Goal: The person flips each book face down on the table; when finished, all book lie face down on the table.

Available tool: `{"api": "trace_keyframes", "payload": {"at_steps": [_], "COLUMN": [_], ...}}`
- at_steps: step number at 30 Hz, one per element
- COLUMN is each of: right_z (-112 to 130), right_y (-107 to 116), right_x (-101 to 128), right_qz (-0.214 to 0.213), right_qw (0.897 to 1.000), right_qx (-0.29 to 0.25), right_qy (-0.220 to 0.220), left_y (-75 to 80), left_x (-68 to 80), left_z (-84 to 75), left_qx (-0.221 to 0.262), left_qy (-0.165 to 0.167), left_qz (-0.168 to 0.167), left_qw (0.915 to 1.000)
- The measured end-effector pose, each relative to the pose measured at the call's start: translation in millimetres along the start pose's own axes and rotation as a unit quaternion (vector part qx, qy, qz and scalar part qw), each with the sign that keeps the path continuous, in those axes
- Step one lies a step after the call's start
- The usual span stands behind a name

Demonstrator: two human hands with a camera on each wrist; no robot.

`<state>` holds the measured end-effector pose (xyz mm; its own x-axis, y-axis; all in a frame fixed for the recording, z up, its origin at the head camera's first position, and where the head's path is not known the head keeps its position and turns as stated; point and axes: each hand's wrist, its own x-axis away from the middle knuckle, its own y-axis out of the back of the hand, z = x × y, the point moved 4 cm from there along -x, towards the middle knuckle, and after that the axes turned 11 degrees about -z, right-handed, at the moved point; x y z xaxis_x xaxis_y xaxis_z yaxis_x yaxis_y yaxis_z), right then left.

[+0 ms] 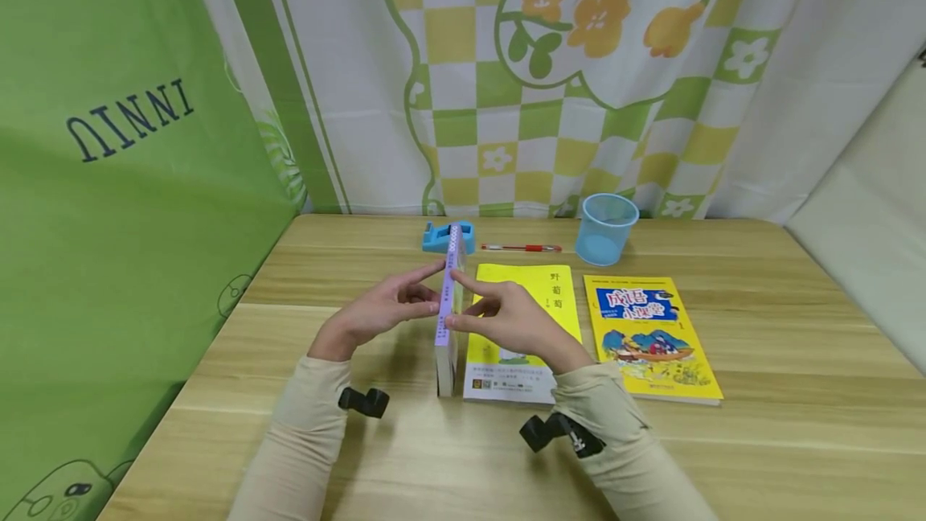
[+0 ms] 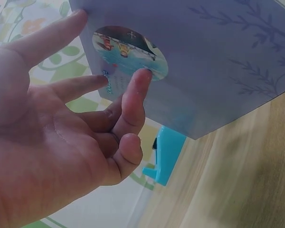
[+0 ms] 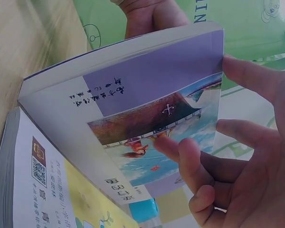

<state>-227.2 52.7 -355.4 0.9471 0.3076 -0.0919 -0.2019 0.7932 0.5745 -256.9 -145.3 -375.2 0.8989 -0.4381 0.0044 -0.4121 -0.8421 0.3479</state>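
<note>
A purple book (image 1: 448, 312) stands upright on its edge on the wooden table (image 1: 760, 392), a little left of the middle, with its spine up and its length running from the near edge toward the far edge. The left hand (image 1: 379, 312) touches its left cover and the right hand (image 1: 510, 320) touches its right cover, so the book is kept between the 2 palms. The fingers of both hands are mostly straight and only the tips press on the covers; no finger is curled around the book. In the left wrist view, 3 fingertips (image 2: 140, 78) lie on the cover near a round picture. In the right wrist view, the fingers (image 3: 249, 76) lie on the cover with a painted scene and a line of printed characters.

Just to the right of the standing book, a yellow book (image 1: 531, 320) lies flat, and the right hand is above it. A second yellow book (image 1: 651, 336) with a cartoon cover lies flat further right, apart from the first. Near the far edge of the table there are a blue tape dispenser (image 1: 437, 238), directly behind the purple book, a red pen (image 1: 521, 248) and a light blue cup (image 1: 606, 227).
</note>
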Motion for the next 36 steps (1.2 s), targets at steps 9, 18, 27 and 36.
{"api": "trace_keyframes", "payload": {"at_steps": [9,18,27,36], "right_z": [-2,-1,-3,-2], "right_y": [0,0,-4,-5], "right_x": [0,0,-1,-2], "right_qz": [0.005,0.024,0.021,0.024], "right_qw": [0.999,0.998,0.994,0.989], "right_qx": [-0.031,-0.055,-0.103,-0.147], "right_qy": [-0.015,-0.027,-0.018,-0.014], "left_y": [-2.7,-4.2,-3.4,-1.6], "left_x": [-1.0,-1.3,-1.1,1.8], "left_z": [7.4,5.1,3.1,-2.1], "left_qx": [-0.014,-0.017,-0.029,-0.065], "left_qy": [0.023,0.018,0.009,0.011], "left_qz": [0.002,0.003,-0.001,-0.006], "left_qw": [0.9996,0.9997,0.9995,0.9978]}}
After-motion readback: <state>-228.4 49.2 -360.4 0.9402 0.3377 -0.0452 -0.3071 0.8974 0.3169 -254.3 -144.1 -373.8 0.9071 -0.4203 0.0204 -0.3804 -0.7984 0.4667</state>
